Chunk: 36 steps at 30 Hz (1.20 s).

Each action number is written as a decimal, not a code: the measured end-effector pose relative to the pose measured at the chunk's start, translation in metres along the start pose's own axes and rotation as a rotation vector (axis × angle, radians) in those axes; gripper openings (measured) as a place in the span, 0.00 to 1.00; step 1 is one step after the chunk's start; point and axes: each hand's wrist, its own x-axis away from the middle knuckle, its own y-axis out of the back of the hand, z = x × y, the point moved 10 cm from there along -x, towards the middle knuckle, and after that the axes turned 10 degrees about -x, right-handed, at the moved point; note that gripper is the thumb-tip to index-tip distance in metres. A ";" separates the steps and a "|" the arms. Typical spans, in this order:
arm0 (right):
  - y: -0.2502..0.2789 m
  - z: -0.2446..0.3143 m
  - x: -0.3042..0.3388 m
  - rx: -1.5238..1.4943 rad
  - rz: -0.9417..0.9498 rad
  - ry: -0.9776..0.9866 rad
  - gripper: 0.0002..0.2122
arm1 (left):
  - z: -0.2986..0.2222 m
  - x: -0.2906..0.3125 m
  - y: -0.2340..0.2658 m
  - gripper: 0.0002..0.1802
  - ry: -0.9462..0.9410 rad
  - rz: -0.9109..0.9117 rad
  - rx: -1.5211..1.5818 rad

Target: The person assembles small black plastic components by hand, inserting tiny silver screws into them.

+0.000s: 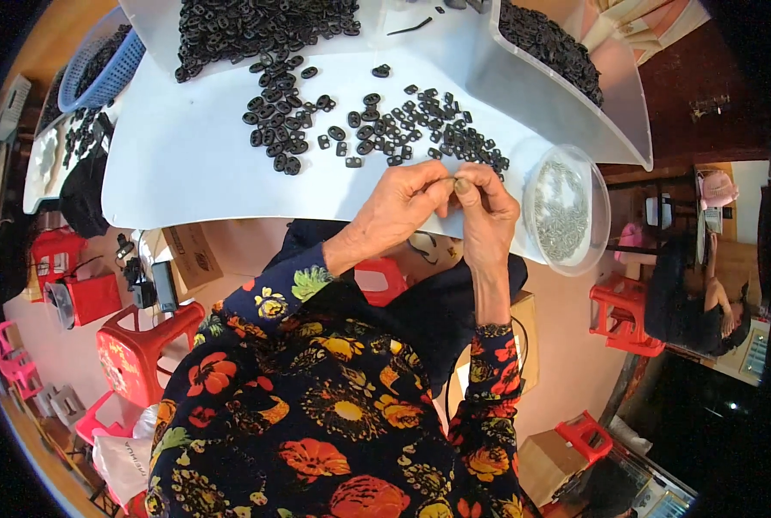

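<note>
Over the front edge of the white table (187, 164), my left hand (392, 204) and my right hand (489, 207) meet fingertip to fingertip. Both are closed in a pinch, and whatever lies between them is too small and hidden to name. Just beyond my fingers are small black squarish pieces (446, 121) with holes, loosely scattered. Larger black oval pieces (273, 112) with two holes form a trail farther left. A round clear tub (601, 207) stands right of my right hand, with many tiny silvery metal pieces (561, 216) inside.
A big heap of black pieces (264, 30) covers the far side of the table. At the far right stands a translucent bin (523, 78) of black parts. A blue basket (100, 56) sits far left. Red stools (148, 345) surround me; another person (688, 293) sits at right.
</note>
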 end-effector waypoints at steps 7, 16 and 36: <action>0.007 0.005 0.001 -0.145 -0.054 0.063 0.07 | -0.066 -0.035 0.064 0.10 -0.266 -0.007 -0.887; -0.002 0.004 0.003 -0.166 0.009 0.026 0.06 | -0.012 -0.079 0.083 0.15 -0.189 0.417 -1.214; 0.001 0.006 0.003 -0.046 -0.013 0.026 0.08 | -0.036 -0.082 0.107 0.06 -0.268 0.247 -1.103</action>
